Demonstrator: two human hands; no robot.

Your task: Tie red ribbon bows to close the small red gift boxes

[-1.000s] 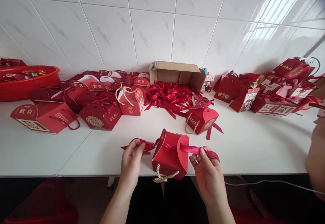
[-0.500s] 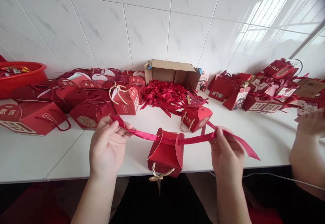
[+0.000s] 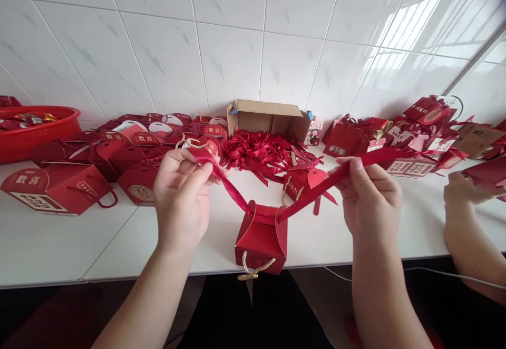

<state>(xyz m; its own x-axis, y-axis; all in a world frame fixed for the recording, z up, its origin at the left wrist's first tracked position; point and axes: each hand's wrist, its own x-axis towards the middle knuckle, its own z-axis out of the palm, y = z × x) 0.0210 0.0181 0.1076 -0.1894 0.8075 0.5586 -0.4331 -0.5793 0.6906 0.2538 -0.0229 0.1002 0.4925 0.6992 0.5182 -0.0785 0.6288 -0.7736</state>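
Observation:
A small red gift box [image 3: 261, 241] stands at the table's front edge, its gold cord handle [image 3: 253, 271] hanging over the near side. Through the slots in its top flaps runs a red satin ribbon [image 3: 308, 197]. My left hand [image 3: 184, 193] pinches one end of this ribbon, up and to the left of the box. Up to the right, my right hand [image 3: 369, 196] grips the other end between thumb and fingers, with a tail trailing off past it. Both ribbon lengths slant upward from the box in a V.
Many red gift boxes [image 3: 55, 188] crowd the left. Loose ribbons [image 3: 256, 148] spill from an open cardboard carton [image 3: 272, 107] by the wall. A red basin [image 3: 43, 133] is at far left. Finished-looking boxes [image 3: 411, 165] pile up at right, near another person's hand [image 3: 460, 188].
Both my hands have risen, the right one also moving outward, and the ribbon has gone from nearly level to a steep V. The other person's hand now holds a red box.

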